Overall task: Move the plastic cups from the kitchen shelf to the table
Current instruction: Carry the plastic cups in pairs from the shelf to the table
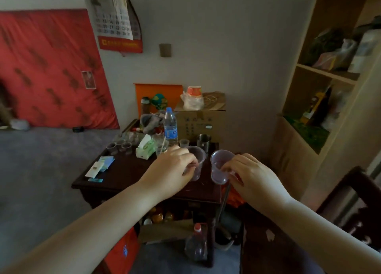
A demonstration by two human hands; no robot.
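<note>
My left hand (172,169) grips a clear plastic cup (198,157) that stands upright at the surface of the dark wooden table (123,174). My right hand (250,175) holds a second clear plastic cup (220,166), tilted with its mouth toward me, just above the table's right edge. Three more clear cups (120,146) stand together at the table's far left, and another small cup (184,143) stands behind the held ones. The wooden kitchen shelf (325,73) rises at the right.
On the table: a water bottle (170,126), a tissue pack (145,148), a metal mug (203,141), paper packets (101,166). A cardboard box (201,122) stands behind. Bottles sit under the table. A dark wooden chair (350,201) is at the right.
</note>
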